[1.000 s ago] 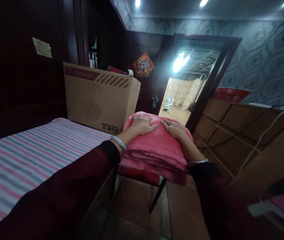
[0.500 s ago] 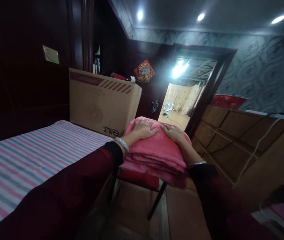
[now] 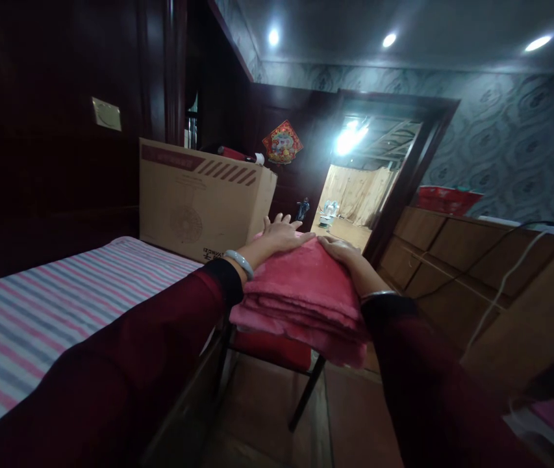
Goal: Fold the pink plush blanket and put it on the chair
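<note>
A pink blanket, folded into a thick stack of layers, rests on a chair with a red seat and dark legs. My left hand lies at the blanket's far left, palm down, its fingers spread and partly raised. At the far right of the top, my right hand touches the blanket with fingers stretched out over its far edge; some fingertips are hidden. Neither hand grips the cloth.
To the left is a bed with a striped sheet. Behind it stands a large cardboard box. Wooden drawers with hanging cables line the right side. An open doorway lies beyond the chair.
Both hands have slid slightly farther toward the blanket's far edge. The left fingers have lifted and spread. The blanket's far part sits a little lower.
</note>
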Demonstrator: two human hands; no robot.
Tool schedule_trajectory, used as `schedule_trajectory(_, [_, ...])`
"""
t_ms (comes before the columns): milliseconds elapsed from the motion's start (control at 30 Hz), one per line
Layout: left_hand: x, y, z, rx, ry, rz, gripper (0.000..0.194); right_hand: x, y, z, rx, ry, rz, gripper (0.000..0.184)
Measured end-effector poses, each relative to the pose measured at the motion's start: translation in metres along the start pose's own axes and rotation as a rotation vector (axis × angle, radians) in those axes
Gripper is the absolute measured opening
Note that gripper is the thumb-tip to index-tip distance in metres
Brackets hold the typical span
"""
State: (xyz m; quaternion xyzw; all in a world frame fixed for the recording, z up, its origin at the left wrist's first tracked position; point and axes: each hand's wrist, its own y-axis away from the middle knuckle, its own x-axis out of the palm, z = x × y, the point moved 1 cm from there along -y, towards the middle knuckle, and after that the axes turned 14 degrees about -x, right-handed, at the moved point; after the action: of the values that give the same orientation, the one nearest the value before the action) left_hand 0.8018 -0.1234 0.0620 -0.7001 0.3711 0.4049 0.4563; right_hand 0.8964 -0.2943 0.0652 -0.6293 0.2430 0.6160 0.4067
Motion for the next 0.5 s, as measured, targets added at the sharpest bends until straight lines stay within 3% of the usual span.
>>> schedule_trajectory(133, [0.009,-0.003,0.004,-0.038,0.025,0.058,0.073,0.017,-0.001,-0.007,0.022,-0.095,0.010,0.070])
schedule_trajectory(333, [0.035,0.000,0.018,-0.008,0.118,-0.020,0.067,0.039,-0.005,-0.019,-0.023,-0.134,-0.055,0.070])
schedule_trajectory(500, [0.037,-0.004,0.024,0.021,0.169,0.006,0.060,0.039,-0.001,-0.014,-0.029,-0.140,-0.019,0.069])
